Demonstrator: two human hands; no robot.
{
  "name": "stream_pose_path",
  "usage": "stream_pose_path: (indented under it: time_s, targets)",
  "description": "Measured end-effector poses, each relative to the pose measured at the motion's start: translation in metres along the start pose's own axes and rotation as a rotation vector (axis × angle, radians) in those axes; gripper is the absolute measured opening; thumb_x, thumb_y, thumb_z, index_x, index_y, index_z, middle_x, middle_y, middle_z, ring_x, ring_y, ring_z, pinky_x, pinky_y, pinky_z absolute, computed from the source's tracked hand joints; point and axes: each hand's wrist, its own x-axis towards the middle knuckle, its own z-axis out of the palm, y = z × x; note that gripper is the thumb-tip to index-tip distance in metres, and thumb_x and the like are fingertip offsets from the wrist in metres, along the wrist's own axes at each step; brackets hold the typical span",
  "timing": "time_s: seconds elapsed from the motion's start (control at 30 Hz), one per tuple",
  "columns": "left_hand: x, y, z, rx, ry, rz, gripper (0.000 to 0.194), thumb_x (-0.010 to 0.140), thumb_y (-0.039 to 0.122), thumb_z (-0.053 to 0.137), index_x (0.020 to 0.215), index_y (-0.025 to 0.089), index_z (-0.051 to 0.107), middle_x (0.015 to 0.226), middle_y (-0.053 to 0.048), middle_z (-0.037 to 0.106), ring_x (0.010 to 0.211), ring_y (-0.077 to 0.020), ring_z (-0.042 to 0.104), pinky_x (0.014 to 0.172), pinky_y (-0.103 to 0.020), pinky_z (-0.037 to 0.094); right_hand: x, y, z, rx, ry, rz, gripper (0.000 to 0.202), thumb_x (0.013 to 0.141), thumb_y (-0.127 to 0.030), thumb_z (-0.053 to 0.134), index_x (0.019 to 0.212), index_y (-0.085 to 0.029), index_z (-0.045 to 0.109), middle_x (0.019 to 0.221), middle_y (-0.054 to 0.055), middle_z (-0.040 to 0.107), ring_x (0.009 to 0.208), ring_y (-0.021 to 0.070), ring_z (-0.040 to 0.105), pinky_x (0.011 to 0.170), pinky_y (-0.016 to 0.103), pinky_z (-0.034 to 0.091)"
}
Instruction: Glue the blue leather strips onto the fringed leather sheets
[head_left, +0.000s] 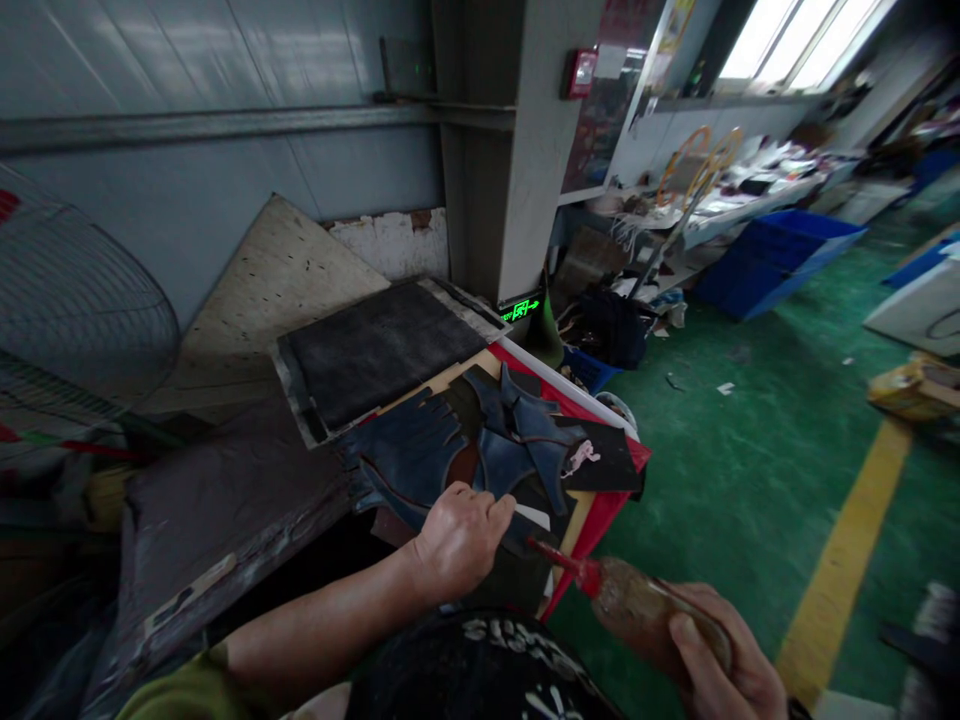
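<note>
Our black apron (480, 665), with white print on it, fills six o'clock at the very bottom. Between four and five o'clock our right hand (724, 650) is wrapped around a brownish bottle (637, 605), whose thin red nozzle (553, 553) points to ten o'clock; we cannot tell whether its tip touches anything. At six o'clock our left hand (461, 540) has its fingers curled in, thumb and forefinger appearing to pinch a white strip (533, 517), near the nozzle's tip. Just beyond that hand, from five to seven o'clock, blue pieces (504, 462) lie overlapping on the table. Near them, at four, is a pink scrap (584, 455). A black mat (390, 350) lies at nine, a fan (75, 310) farther out that way, and blue bins (776, 258) stand between two and three.
</note>
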Motion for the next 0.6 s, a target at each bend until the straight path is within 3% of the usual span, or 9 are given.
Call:
stream_pose_path:
  time_s: [0.27, 0.5, 0.6]
  targets:
    - [0.002, 0.002, 0.003, -0.044, -0.008, -0.017, 0.035, 0.083, 0.011, 0.044, 0.117, 0.013, 0.052, 0.088, -0.007, 0.063, 0.079, -0.0214, 0.059, 0.076, -0.038, 0.044, 0.001, 0.003, 0.004, 0.028, 0.074, 0.17, 0.021, 0.081, -0.042, 0.063, 0.09, -0.024, 0.069, 0.089, 0.002, 0.068, 0.08, 0.0157, 0.064, 0.072, 0.02, 0.051]
    - [0.004, 0.0, 0.011, -0.045, 0.008, -0.026, 0.034, 0.085, 0.012, 0.043, 0.118, 0.013, 0.052, 0.09, -0.008, 0.063, 0.079, -0.0215, 0.059, 0.076, -0.039, 0.044, -0.004, 0.004, 0.015, 0.192, -0.074, 0.265, 0.022, 0.076, -0.044, 0.069, 0.083, -0.024, 0.073, 0.086, 0.003, 0.068, 0.076, 0.0152, 0.065, 0.067, 0.018, 0.052]
    - [0.003, -0.001, 0.015, -0.03, 0.009, -0.03, 0.034, 0.086, 0.013, 0.042, 0.118, 0.013, 0.053, 0.091, -0.008, 0.064, 0.08, -0.022, 0.06, 0.076, -0.04, 0.044, -0.007, 0.005, 0.016, 0.297, -0.06, 0.339, 0.024, 0.074, -0.046, 0.07, 0.082, -0.024, 0.073, 0.086, 0.003, 0.069, 0.075, 0.0155, 0.065, 0.064, 0.018, 0.053]
